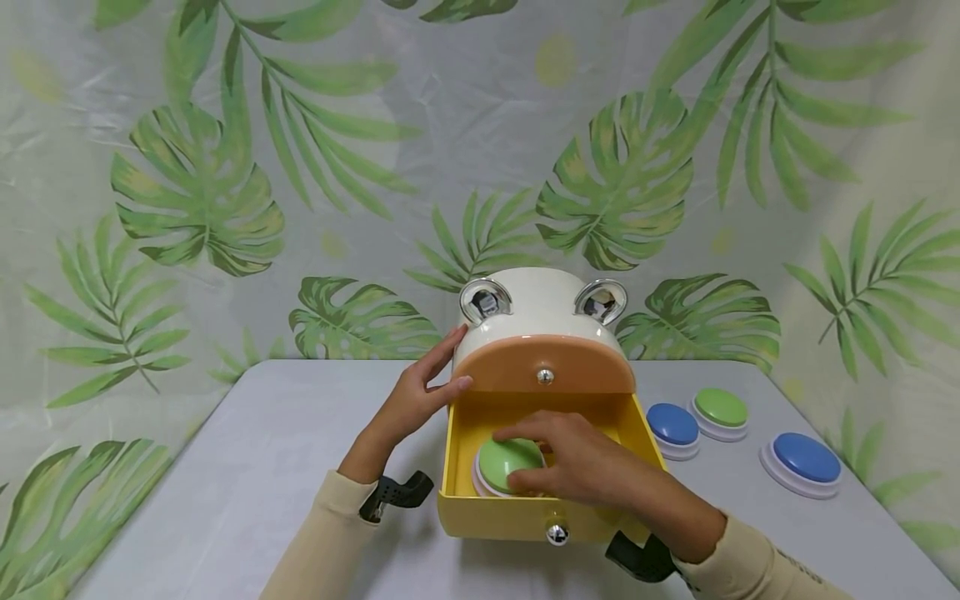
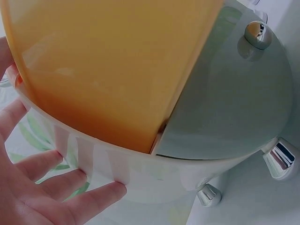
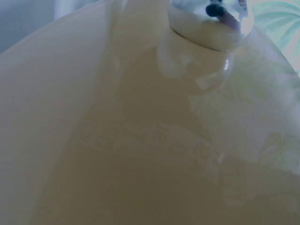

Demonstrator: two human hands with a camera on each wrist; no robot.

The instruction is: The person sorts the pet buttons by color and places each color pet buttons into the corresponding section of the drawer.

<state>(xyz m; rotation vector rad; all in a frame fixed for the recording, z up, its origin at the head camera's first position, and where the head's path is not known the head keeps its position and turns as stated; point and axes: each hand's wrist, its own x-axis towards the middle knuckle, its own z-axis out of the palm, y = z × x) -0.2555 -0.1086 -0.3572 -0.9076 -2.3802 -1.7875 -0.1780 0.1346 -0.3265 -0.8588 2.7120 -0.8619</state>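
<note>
A white box with two silver, ear-like rings (image 1: pixel 542 302) and an orange front panel has its lower yellow drawer (image 1: pixel 495 517) pulled out. In the drawer sits a green push button (image 1: pixel 510 462) with a pale base. My right hand (image 1: pixel 577 462) reaches over the drawer front and grips this button between thumb and fingers. My left hand (image 1: pixel 411 396) rests against the box's left side, thumb near the drawer's corner. In the left wrist view its spread fingers (image 2: pixel 91 201) touch the white shell. The drawer front fills the right wrist view, its silver knob (image 3: pixel 211 23) at the top; the right hand is hidden there.
Right of the box, two blue push buttons, one nearer the box (image 1: pixel 672 425) and one farther right (image 1: pixel 807 458), stand on the white table (image 1: pixel 225 500) with another green button (image 1: pixel 721 408). A leaf-patterned cloth (image 1: pixel 480 125) hangs behind.
</note>
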